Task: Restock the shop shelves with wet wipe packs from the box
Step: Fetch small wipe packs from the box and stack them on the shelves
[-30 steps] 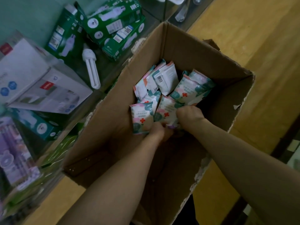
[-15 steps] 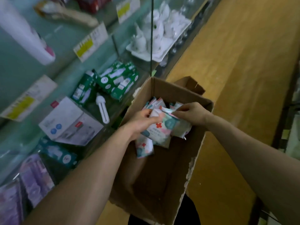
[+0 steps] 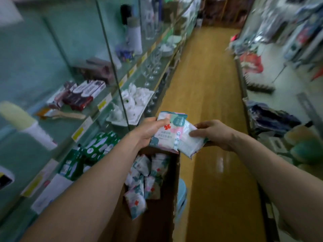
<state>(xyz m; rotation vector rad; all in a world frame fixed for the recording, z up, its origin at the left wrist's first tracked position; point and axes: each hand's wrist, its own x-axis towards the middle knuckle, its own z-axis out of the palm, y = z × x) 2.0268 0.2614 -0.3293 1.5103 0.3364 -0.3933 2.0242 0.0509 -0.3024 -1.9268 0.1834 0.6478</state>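
Over box [image 3: 166, 220]: L hand [image 3: 148, 132] grips pack stack [image 3: 166, 135]; R hand [image 3: 215, 135] pinches loose pack [image 3: 187, 143].
Tip: square stack, then shelve at 10 o'clock.

- Wipe packs [image 3: 166, 137]: soft plastic film, printed, smooth with a faint sheen, crinkled at the sealed ends.
- Box [image 3: 162, 220]: brown cardboard, matt, with rough, torn paper edges along the rim.
- Floor [image 3: 209, 95]: yellow wood-look boards, smooth and glossy, with light reflected on them.
- Shelves [image 3: 95, 109]: clear greenish glass, smooth and shiny.
- Green cartons [image 3: 99, 145]: printed card, slightly glossy.
- White dishes [image 3: 134, 100]: shiny, glazed like ceramic.
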